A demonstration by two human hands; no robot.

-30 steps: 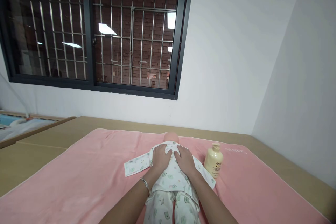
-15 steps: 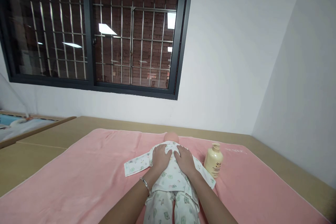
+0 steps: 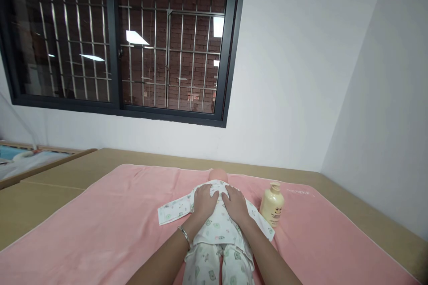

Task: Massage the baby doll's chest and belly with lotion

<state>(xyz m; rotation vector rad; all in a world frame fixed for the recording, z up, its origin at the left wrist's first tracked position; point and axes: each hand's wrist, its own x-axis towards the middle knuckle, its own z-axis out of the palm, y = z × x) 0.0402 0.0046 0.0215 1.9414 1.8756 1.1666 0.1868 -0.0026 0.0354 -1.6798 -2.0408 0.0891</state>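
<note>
A baby doll (image 3: pixel 219 174) lies on a pink blanket (image 3: pixel 110 231), its head toward the wall. It wears a white printed top (image 3: pixel 220 225) and matching trousers (image 3: pixel 203 265). My left hand (image 3: pixel 205 200) rests flat on the left side of the doll's upper body, with a silver bracelet (image 3: pixel 184 234) at the wrist. On the right side of the same area lies my right hand (image 3: pixel 235 202), thumb and fingers apart. Both palms press on the cloth of the top, and the thumbs nearly meet. The doll's face cannot be seen from here.
A cream pump bottle (image 3: pixel 272 205) stands on the blanket just right of the doll's sleeve. Wooden tabletop (image 3: pixel 160 158) shows around the blanket. Behind are a white wall (image 3: pixel 284 75) and a dark-framed barred window (image 3: pixel 174 113). A basin-like recess (image 3: pixel 36 160) is at the far left.
</note>
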